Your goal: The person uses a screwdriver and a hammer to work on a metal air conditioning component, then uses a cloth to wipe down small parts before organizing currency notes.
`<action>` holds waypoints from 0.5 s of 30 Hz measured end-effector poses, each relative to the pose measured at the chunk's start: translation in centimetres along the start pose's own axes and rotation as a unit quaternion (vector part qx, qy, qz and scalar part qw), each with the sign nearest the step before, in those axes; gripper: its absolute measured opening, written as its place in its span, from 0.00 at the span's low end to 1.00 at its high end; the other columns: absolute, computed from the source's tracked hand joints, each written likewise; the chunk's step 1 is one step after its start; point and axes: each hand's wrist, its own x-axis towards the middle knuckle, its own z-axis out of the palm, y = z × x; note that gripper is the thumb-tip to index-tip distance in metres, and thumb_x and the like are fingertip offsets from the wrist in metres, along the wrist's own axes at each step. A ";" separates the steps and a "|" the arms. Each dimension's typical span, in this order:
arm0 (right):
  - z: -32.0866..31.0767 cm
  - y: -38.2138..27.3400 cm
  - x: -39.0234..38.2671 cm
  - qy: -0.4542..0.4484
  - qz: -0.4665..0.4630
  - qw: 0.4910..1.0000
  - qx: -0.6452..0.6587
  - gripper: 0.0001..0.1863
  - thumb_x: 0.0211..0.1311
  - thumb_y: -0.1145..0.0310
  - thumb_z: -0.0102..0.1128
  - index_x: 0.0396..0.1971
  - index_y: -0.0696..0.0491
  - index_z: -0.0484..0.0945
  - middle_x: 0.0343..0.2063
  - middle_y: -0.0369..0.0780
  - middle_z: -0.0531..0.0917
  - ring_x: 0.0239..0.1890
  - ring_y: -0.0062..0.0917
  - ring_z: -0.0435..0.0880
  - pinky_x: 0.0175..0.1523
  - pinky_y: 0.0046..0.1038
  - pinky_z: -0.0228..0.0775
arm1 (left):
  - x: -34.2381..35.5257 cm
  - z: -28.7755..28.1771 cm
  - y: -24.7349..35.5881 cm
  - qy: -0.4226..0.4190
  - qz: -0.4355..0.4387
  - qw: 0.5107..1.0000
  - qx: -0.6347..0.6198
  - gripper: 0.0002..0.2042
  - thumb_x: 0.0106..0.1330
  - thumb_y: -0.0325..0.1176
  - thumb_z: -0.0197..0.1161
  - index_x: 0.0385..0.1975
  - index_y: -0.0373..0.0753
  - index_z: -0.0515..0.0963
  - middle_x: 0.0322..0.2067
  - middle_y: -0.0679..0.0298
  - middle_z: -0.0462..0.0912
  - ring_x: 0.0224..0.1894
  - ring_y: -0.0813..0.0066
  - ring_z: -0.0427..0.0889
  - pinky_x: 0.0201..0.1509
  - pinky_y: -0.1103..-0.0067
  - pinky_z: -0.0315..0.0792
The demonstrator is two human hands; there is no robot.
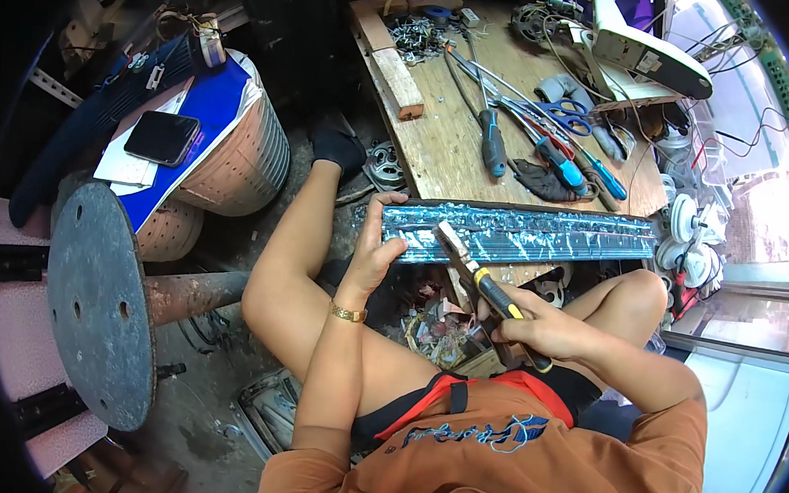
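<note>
My left hand grips the left end of a long, narrow ribbed panel, dark with a shiny blue-teal, flaked surface. The panel lies crosswise above my knees, overlapping the near edge of the wooden worktable. My right hand is closed around pliers with black and yellow handles. The metal jaws of the pliers sit over the panel's left part; whether they touch it I cannot tell.
On the table lie a screwdriver, blue-handled scissors, gloves and a pile of small metal parts. To the left, a phone rests on a drum beside a round metal plate. Scraps lie below the panel.
</note>
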 end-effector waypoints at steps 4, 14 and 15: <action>0.1 -2.1 1.2 -0.029 0.100 0.994 -0.028 0.19 0.61 0.72 0.58 0.53 0.55 0.74 0.37 0.39 0.80 0.31 0.21 0.81 0.33 0.25 0.73 | -0.1 -0.4 -0.4 0.001 0.013 1.000 -0.006 0.32 0.55 0.26 0.58 0.65 0.40 0.65 0.54 0.62 0.73 0.56 0.74 0.74 0.66 0.78 0.67; 0.6 -5.2 4.2 0.034 0.156 0.987 0.030 0.20 0.68 0.68 0.60 0.56 0.60 0.75 0.40 0.43 0.84 0.34 0.25 0.84 0.35 0.28 0.78 | 0.2 -0.1 0.2 0.005 0.056 0.996 0.071 0.27 0.54 0.21 0.55 0.59 0.39 0.67 0.53 0.62 0.71 0.57 0.74 0.71 0.67 0.76 0.65; 1.2 -5.8 4.3 0.060 0.186 0.980 0.044 0.20 0.68 0.67 0.61 0.55 0.61 0.75 0.39 0.43 0.83 0.31 0.25 0.84 0.31 0.28 0.78 | 0.1 0.0 0.2 0.002 0.052 0.996 0.070 0.27 0.54 0.21 0.55 0.59 0.39 0.67 0.53 0.62 0.71 0.57 0.74 0.71 0.67 0.76 0.65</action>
